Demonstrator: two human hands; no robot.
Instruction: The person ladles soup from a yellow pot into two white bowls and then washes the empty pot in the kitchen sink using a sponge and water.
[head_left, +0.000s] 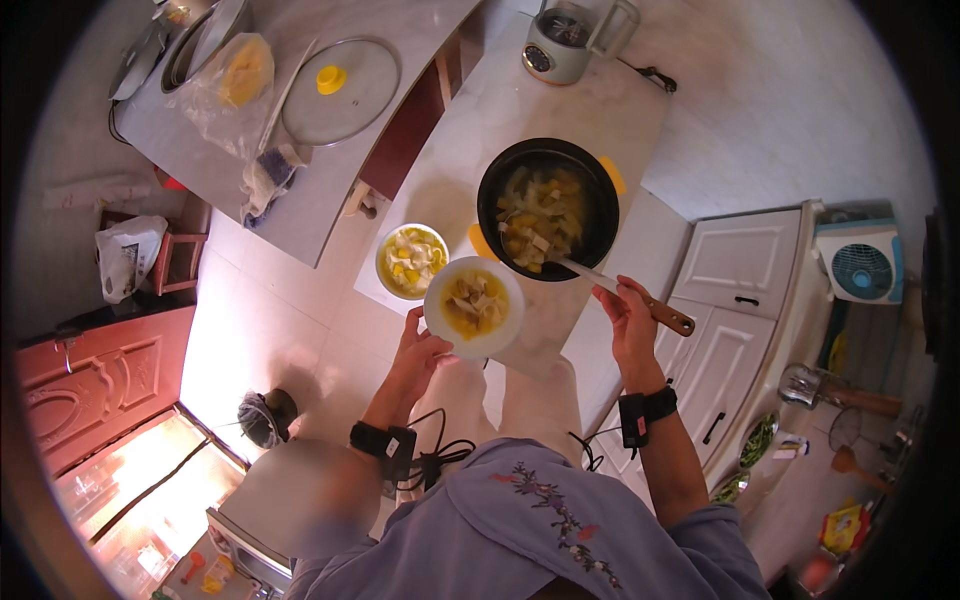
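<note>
My left hand (421, 346) grips the rim of a white bowl (511, 324) that holds yellow broth and pale pieces of food. With my right hand (627, 324) I hold a ladle (666, 313) by its wooden handle. Its metal shaft runs into a black pot (609, 238) with yellow handles, and its head is hidden among the food. Soup with noodle-like strips and orange-yellow chunks (541, 214) lies in the pot. Just left of the held bowl stands a second filled bowl (381, 279) on the marble-look table (442, 161).
A grey blender-like appliance (559, 64) with a cord stands at the table's far end. On the grey counter at left lie a glass lid (352, 105), a cloth (271, 180) and a plastic bag (214, 112). White cabinets (739, 255) line the right side. A bin (270, 416) stands on the floor.
</note>
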